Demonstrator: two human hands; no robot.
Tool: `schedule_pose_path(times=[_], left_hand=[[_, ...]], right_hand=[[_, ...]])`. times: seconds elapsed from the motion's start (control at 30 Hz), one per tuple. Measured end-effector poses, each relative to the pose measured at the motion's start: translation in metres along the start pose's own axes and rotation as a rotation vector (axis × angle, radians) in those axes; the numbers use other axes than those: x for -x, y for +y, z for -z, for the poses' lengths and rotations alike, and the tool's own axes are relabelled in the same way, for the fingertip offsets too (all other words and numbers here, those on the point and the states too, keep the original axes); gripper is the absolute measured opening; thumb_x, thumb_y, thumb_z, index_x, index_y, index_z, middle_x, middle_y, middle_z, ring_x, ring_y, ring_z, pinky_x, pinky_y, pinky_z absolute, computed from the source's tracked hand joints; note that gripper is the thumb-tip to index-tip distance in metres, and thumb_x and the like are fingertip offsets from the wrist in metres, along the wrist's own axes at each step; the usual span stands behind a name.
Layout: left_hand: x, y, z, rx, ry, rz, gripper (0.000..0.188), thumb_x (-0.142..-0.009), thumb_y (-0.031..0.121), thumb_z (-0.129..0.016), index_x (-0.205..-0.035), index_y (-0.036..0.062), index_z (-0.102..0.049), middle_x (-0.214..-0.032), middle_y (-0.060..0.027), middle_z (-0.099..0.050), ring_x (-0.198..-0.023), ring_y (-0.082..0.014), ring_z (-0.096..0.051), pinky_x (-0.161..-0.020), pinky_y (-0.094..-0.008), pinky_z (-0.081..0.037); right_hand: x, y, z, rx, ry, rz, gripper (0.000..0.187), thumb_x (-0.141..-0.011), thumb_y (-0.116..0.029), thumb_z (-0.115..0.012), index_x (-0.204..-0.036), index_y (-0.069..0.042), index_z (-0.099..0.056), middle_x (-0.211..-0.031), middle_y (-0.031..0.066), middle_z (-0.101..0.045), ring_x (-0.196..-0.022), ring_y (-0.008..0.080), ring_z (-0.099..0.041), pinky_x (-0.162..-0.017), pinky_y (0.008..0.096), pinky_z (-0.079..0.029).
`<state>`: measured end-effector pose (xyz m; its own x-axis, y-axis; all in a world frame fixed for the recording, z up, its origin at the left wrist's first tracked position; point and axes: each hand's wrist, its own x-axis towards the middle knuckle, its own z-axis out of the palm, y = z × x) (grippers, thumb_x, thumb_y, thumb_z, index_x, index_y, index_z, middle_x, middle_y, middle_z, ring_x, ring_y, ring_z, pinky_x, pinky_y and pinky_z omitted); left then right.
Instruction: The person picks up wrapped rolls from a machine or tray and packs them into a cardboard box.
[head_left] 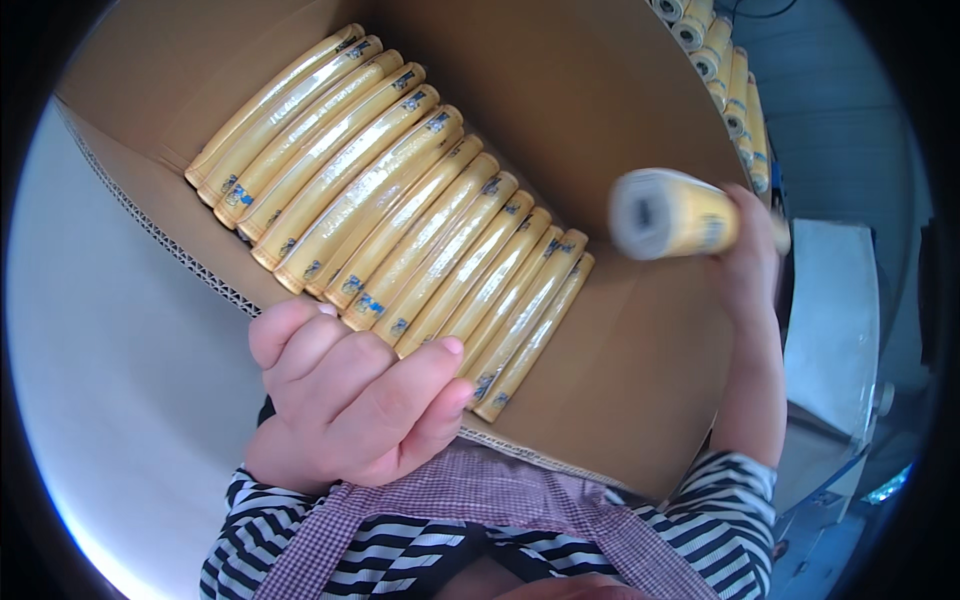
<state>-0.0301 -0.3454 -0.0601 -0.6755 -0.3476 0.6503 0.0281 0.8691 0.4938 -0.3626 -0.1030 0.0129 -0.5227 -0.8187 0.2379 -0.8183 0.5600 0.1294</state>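
Note:
My right hand (752, 255) grips a roll in yellow printed wrap (690, 215), its white end with a dark core toward the middle of the view. The roll is raised over the right part of a large cardboard box (640, 320) and is blurred by motion. Inside the box, a row of shiny yellow wrapped rolls (400, 220) lies side by side, slanting from upper left to lower right. Above the near rim hovers my left hand (350, 395), its fingers curled in a loose fist and nothing seen in them. The palm side is hidden.
More yellow rolls (735, 90) are stacked beyond the box at the upper right. A pale panel-like surface (830, 320) stands to the right of my right forearm. Along the left runs a light grey surface (120, 330), beside the box's corrugated edge (170, 235).

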Motion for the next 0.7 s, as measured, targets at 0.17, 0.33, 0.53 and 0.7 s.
schedule_pose_path(times=[0.17,0.33,0.53,0.7], left_hand=[[0.012,-0.006,0.004,0.039,0.071,-0.036,0.023,-0.098,0.036,-0.06,-0.096,0.0148,-0.069,-0.066,0.0026,-0.048,-0.062,-0.0187,-0.046,-0.08,-0.0396,-0.042],[0.023,-0.005,0.004,0.083,0.137,0.002,0.022,-0.095,0.041,-0.064,-0.089,0.0214,-0.071,-0.066,0.0073,-0.048,-0.062,-0.013,-0.045,-0.082,-0.0378,-0.041],[0.025,-0.011,0.004,0.049,0.107,-0.059,0.015,-0.092,0.039,-0.065,-0.098,0.0268,-0.071,-0.074,0.0095,-0.042,-0.071,-0.0085,-0.041,-0.08,-0.0303,-0.037],[0.026,-0.018,-0.008,0.03,0.176,-0.128,0.021,-0.095,0.042,-0.062,-0.088,0.026,-0.072,-0.067,0.0105,-0.043,-0.067,-0.0091,-0.044,-0.086,-0.0355,-0.037]], right_hand=[[-0.044,-0.116,-0.121,0.147,-0.224,0.448,0.046,-0.083,-0.006,-0.064,-0.127,-0.015,-0.057,-0.114,0.0115,-0.059,-0.119,0.0313,-0.056,-0.111,0.0546,-0.035],[-0.056,-0.2,-0.258,0.053,-0.474,0.559,0.037,-0.091,-0.016,-0.061,-0.127,-0.02,-0.057,-0.122,0.0143,-0.058,-0.129,0.0329,-0.051,-0.117,0.0605,-0.027],[-0.029,-0.287,-0.381,-0.119,-0.482,0.684,0.041,-0.09,-0.019,-0.062,-0.13,-0.014,-0.055,-0.141,0.0178,-0.049,-0.141,0.0364,-0.04,-0.12,0.0586,-0.028],[0.008,-0.276,-0.395,-0.018,-0.347,0.726,0.055,-0.09,-0.022,-0.061,-0.141,-0.01,-0.046,-0.145,0.0184,-0.043,-0.14,0.0372,-0.038,-0.109,0.0497,-0.04]])
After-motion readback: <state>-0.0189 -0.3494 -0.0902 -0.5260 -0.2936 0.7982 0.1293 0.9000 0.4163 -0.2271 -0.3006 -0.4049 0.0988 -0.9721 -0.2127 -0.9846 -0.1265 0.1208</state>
